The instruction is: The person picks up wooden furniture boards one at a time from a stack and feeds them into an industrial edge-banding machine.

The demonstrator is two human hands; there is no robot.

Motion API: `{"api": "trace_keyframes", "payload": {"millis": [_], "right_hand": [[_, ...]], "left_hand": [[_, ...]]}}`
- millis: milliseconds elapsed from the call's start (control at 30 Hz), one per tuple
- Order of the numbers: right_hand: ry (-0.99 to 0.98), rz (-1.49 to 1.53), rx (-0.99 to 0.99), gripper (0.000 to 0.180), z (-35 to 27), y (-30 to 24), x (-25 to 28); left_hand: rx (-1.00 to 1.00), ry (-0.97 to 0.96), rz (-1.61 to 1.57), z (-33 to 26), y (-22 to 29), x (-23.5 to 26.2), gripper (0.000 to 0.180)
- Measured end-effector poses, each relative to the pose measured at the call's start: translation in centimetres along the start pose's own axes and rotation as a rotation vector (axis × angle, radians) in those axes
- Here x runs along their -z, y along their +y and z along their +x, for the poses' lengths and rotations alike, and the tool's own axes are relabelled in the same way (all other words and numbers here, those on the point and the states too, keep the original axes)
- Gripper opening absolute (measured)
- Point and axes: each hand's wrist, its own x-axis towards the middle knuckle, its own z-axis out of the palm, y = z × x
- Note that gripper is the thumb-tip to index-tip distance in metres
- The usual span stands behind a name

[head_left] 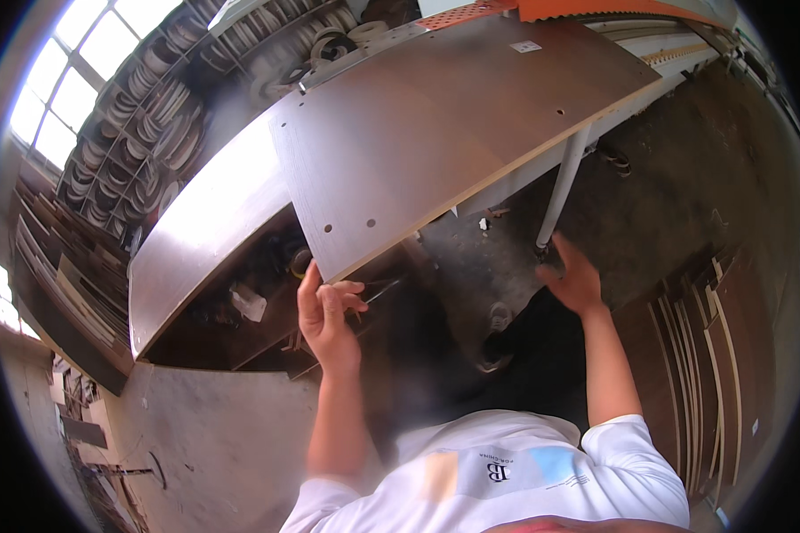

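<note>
Two hands up at a big brown wood panel (453, 133) here.
Head view: left hand (327, 315) pinches the panel's near corner, fingers curled around the edge; right hand (573, 275) reaches the white support leg (562, 182), can't tell its grip.

Daylight enters from the windows (76, 84) at upper left, which are overexposed to white. Strong glare washes out the left portion of the brown panel (436, 124). The area beneath the panel lies in deep shadow. Fisheye distortion bends straight edges toward the rim, with a black vignette around the circular field. Slight motion blur softens the shelving at upper left
</note>
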Motion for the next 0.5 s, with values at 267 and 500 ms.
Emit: {"api": "trace_keyframes", "payload": {"millis": [267, 500], "right_hand": [[-0.069, -0.159, -0.269, 0.064, -8.6, 7.0, -3.4], [0.089, -0.09, -0.422, 0.072, -9.3, 10.6, -1.8]], "left_hand": [[0.126, -0.617, 0.882, -7.3, -13.0, 3.2, 0.029], [-0.089, -0.946, 1.256, -10.7, -16.9, 2.4, 0.028]]}}
